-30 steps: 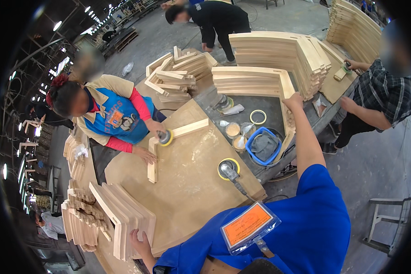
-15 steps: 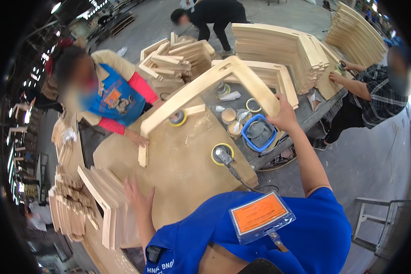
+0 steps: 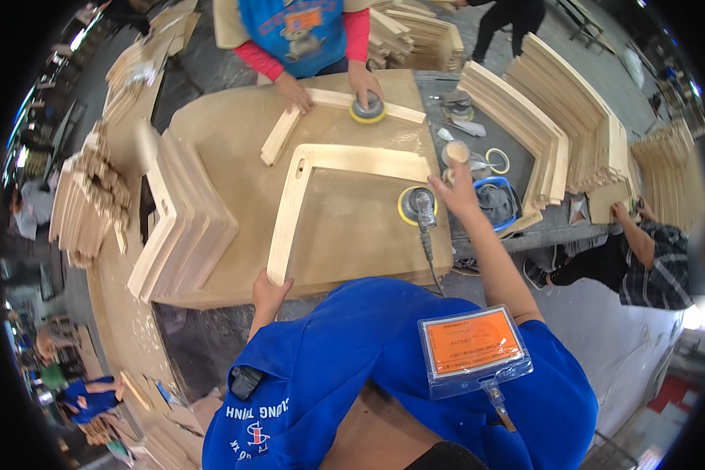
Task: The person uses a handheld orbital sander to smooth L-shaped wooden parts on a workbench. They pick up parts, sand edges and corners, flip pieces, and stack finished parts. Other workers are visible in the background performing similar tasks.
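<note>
Pale, L-shaped wooden frame (image 3: 291, 207) held at the brown, board-topped counter (image 3: 235, 110)

The frame is positioned with its corner pointing away from the wearer, its slotted bend at the upper left. Handling appears to be under way, but no tool is being applied to this piece: the round, grey sander with a yellow rim (image 3: 411, 205) is unheld just beside the frame's right end. Further pale frames are gathered in a close-set row at the left of the counter (image 3: 184, 227) and in another row at the right (image 3: 517, 117). Which of these rows is finished and which is left cannot be told, nor can the surface state of the held piece. Across the counter, a second pale wooden frame (image 3: 337, 99) is being sanded by a co-worker

The near leg's end is clasped in the left hand (image 3: 269, 294), its grip narrowed around the wood, with the forearm kept short and close to the body. The right arm is stretched forward and outward, nearly straight; the right hand (image 3: 460, 192) is placed at the frame's other end, fingers against it, though whether that grip is closed cannot be told
</note>
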### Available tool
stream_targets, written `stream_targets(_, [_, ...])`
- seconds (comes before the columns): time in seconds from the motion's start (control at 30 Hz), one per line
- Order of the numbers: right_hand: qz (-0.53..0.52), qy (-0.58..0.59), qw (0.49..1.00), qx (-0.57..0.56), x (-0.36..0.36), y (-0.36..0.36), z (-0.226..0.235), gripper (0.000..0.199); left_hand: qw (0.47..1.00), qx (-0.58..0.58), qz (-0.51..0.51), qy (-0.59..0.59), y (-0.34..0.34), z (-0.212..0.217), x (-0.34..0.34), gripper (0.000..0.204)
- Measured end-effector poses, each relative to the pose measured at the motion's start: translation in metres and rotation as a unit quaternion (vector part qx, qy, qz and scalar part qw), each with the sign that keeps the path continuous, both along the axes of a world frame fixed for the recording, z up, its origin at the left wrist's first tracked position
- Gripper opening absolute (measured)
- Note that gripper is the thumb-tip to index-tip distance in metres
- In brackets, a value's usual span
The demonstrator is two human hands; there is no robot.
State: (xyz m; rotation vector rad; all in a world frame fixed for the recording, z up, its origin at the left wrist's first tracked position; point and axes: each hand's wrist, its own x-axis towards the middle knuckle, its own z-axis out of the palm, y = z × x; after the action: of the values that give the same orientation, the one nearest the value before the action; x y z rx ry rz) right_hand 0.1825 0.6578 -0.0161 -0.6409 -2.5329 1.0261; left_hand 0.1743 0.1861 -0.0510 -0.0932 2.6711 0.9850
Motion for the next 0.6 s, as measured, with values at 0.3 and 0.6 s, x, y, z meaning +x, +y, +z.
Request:
stream_targets(0.3, [0.025,-0.25,0.966,0.06,-0.001,-0.045,-0.101,0.081,0.987,-0.143,0.033,-0.072,-0.04,-0.058,0.046,0.057])
stream_targets(0.6, [0.089,-0.197,0.968,0.125,0.016,-0.038,-0.07,0.075,0.99,-0.104,-0.052,-0.085,-0.032,-0.087,0.049,0.056])
